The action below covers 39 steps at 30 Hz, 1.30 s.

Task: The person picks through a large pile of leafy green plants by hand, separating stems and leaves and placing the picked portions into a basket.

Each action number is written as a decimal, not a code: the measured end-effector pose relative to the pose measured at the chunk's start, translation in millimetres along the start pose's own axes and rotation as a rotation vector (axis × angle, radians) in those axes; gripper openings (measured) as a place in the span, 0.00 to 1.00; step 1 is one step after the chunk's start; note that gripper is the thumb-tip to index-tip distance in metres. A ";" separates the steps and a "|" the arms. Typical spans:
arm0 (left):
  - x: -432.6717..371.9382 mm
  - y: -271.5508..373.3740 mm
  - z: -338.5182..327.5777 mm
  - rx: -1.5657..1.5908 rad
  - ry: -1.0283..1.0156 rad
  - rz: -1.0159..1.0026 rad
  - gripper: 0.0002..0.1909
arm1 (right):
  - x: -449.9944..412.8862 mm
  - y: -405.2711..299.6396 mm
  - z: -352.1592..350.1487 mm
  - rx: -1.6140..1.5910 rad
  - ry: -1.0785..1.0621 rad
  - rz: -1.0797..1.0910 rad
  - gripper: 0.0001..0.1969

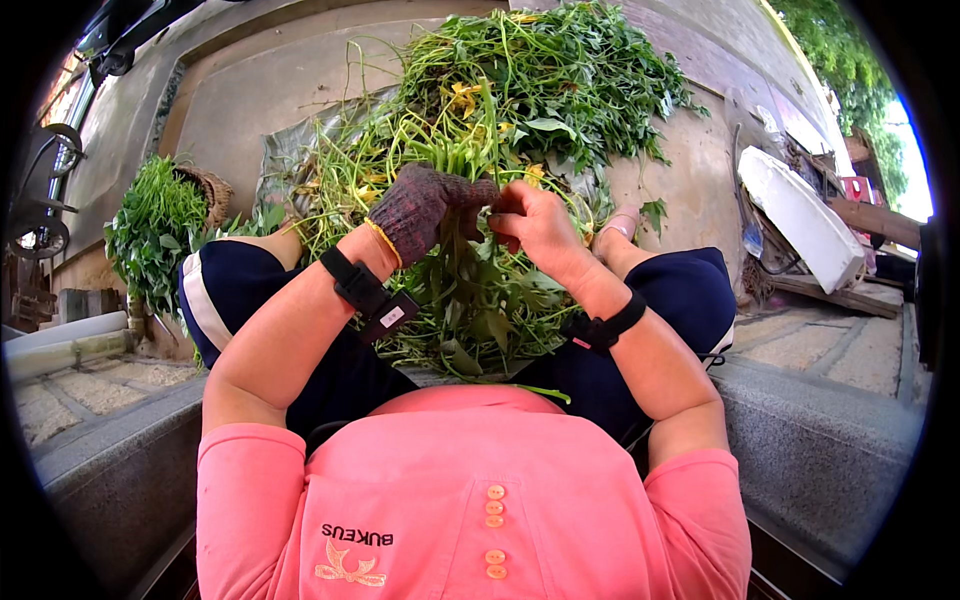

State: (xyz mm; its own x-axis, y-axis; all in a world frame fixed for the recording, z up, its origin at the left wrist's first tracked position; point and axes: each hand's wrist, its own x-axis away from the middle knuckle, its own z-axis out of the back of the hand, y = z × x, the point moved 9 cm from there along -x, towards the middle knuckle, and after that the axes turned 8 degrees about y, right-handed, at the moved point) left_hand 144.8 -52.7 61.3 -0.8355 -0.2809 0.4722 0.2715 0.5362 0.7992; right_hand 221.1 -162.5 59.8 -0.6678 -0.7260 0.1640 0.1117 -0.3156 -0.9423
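Note:
My left hand [435, 210], in a dark knitted glove with a yellow cuff edge, grips a bunch of leafy green stems [457, 154]. The cut-looking stem ends point away from me, and the bunch's leaves [476, 307] hang below the glove toward my lap. My bare right hand [536, 225] is at the right side of the bunch, thumb and fingertips drawn together close to the gloved fingers. Whether a stem lies between those fingertips is hard to see. Loose stems and some yellowed leaves [465, 97] lie beneath and beyond both hands.
A big heap of leafy vines [570, 67] spreads over a grey sheet [281, 161] ahead. To the left, a woven basket [206, 195] holds greens [161, 217]. At right are a white foam-like slab [799, 217] and wooden boards [832, 296]. Stone ledges [817, 442] flank me.

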 end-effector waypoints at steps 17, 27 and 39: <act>16.2 3.7 -22.6 -0.163 -0.031 -0.127 0.10 | -11.0 -17.0 21.9 -0.474 0.075 -0.227 0.07; 7.0 46.9 25.4 -0.357 0.074 -0.268 0.11 | -30.0 6.1 96.4 -0.142 0.325 -0.010 0.05; 25.6 -12.6 -34.0 0.172 -0.097 0.044 0.09 | -12.5 -18.1 33.9 -0.839 0.135 -0.150 0.07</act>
State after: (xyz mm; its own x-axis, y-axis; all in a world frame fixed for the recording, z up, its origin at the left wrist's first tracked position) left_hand 136.2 -93.7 76.0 -0.8691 -0.1809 0.4603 0.2295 0.6769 0.6994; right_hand 252.4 -168.5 84.7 -0.7195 -0.6175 0.3177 -0.5294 0.1917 -0.8264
